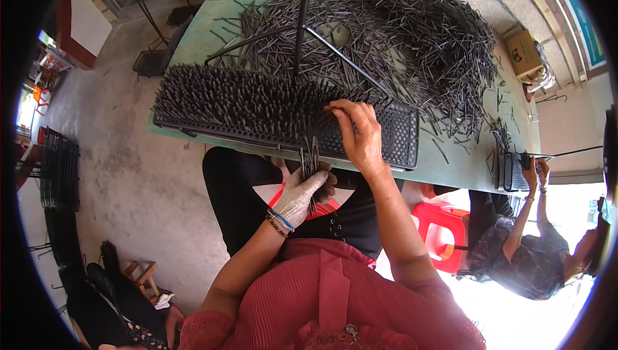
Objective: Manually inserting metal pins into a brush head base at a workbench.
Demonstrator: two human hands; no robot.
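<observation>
A long black perforated tray (400, 137) lies along the table's near edge. Thin dark sticks (225, 102) stand upright in its holes over the left and middle, while bare holes show at the right end. My left hand (299, 195), in a pale glove, is closed around a bundle of the same sticks (309, 157), just in front of the tray. Bare and bent over the tray, my right hand (362, 132) has its thumb and forefinger pinched at the edge of the standing sticks. What lies between those fingertips is too small to tell.
Loose dark sticks (444, 47) are heaped across the green table (219, 12). A black metal frame (300, 25) rises behind the tray. At right, another person (524, 247) works at a smaller tray (513, 173). A red stool (441, 227) and a cardboard box (523, 55) are nearby.
</observation>
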